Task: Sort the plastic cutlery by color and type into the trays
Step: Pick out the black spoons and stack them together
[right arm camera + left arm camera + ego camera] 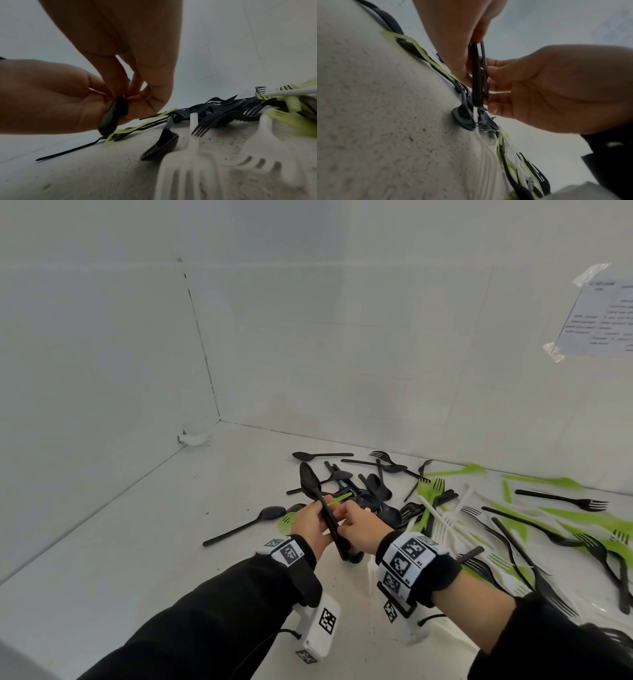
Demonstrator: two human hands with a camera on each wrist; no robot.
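A bundle of black spoons [309,479] stands tilted above the white table [137,542], bowls up and away from me. My left hand [317,518] grips the handles from the left. My right hand [346,520] pinches the same handles from the right. In the left wrist view the dark handles [476,75] run down between both hands. In the right wrist view the spoon bundle [113,116] sits between my right fingers [120,75] and the left palm [51,101]. A mixed heap of black spoons [373,491], green forks [435,487], white forks [445,518] and black forks [582,537] lies to the right.
A lone black spoon [246,523] and a green spoon [286,523] lie left of my hands. White walls close the table at the back and left. A taped paper sheet [603,320] hangs on the right wall. A small white object [193,438] sits in the far corner.
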